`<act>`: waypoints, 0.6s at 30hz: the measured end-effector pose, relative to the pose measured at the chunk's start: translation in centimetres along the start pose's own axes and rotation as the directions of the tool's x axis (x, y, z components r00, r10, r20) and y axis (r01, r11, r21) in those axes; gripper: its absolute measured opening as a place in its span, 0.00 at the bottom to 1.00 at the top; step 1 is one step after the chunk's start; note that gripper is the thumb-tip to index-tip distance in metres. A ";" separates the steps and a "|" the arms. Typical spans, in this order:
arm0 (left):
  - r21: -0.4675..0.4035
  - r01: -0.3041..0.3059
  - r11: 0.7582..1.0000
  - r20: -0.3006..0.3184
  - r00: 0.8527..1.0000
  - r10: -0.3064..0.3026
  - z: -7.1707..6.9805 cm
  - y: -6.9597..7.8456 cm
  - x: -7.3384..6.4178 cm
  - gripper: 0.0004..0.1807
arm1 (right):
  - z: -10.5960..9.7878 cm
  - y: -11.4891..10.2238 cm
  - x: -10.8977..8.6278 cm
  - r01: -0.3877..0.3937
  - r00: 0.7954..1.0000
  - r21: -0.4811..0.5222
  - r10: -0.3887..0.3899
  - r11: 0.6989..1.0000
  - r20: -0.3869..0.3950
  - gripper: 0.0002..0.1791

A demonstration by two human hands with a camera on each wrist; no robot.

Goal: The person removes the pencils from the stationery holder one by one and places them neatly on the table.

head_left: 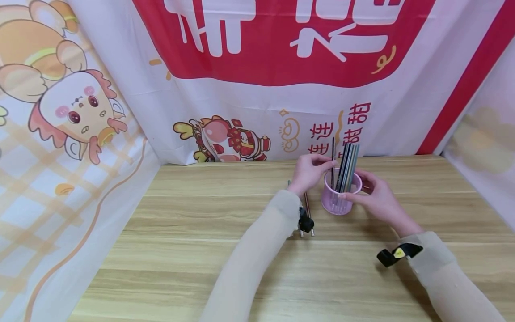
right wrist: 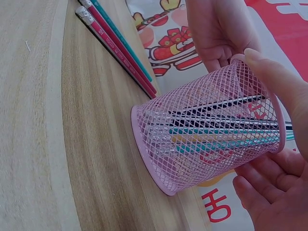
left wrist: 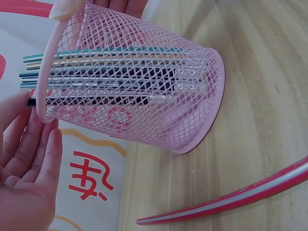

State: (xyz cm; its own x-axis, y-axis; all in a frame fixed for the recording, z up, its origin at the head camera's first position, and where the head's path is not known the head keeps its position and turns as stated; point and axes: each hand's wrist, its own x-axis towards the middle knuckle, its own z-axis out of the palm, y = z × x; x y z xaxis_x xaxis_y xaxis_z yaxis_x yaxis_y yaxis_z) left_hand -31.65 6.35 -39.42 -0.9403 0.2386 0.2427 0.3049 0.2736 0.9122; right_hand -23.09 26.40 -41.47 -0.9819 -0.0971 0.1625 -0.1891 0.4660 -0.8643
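A pink mesh pencil cup (head_left: 337,206) stands upright on the table, with several pencils (head_left: 349,165) leaning inside it. My right hand (head_left: 378,197) holds the cup by its rim, thumb on the near side and fingers around the far right. At the cup's left edge, my left hand (head_left: 309,172) pinches a dark pencil (head_left: 333,154) near its upper part. That pencil's lower end is inside the cup, seen through the mesh in the left wrist view. Red pencils (right wrist: 111,41) and a green pencil (right wrist: 122,41) lie on the table left of the cup, partly behind my left wrist.
The wood-grain table (head_left: 193,232) reaches back to a printed cloth (head_left: 241,103) hung directly behind the cup. Another patterned cloth (head_left: 120,179) borders the left side. Black wrist straps (head_left: 406,252) sit on both sleeves.
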 end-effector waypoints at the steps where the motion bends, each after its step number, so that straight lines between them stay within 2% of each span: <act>1: -0.009 -0.004 1.000 -0.007 1.000 0.004 -0.1 0.0 0.0 0.10 | 0.0 0.0 0.0 0.004 1.000 -0.001 -0.004 1.000 -0.002 0.50; 4: -0.048 -0.014 0.999 -0.032 0.999 0.013 -0.3 0.2 0.0 0.10 | 0.0 -0.1 0.0 0.009 1.000 -0.007 -0.009 1.000 -0.006 0.49; 9: -0.150 -0.002 0.989 -0.059 0.998 -0.007 -0.7 0.6 0.1 0.10 | 0.0 -0.1 -0.1 0.009 1.000 -0.009 -0.009 1.000 -0.010 0.50; 15: -0.303 0.017 0.953 -0.063 0.997 -0.038 -1.2 1.6 0.1 0.10 | 0.0 -0.2 -0.1 0.007 1.000 -0.012 -0.007 1.000 -0.008 0.50; 18: -0.340 0.009 0.941 -0.075 0.996 -0.036 -1.5 2.1 0.2 0.10 | 0.0 -0.1 -0.1 0.010 1.000 -0.007 -0.010 1.000 -0.009 0.49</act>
State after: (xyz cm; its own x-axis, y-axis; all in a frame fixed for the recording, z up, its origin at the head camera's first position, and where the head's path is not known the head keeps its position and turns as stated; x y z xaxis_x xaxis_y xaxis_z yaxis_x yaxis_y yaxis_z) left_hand -31.39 5.61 -36.96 -0.9595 0.1576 0.2336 0.2273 -0.0570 0.9722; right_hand -22.98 26.33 -41.37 -0.9801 -0.0940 0.1751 -0.1987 0.4716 -0.8591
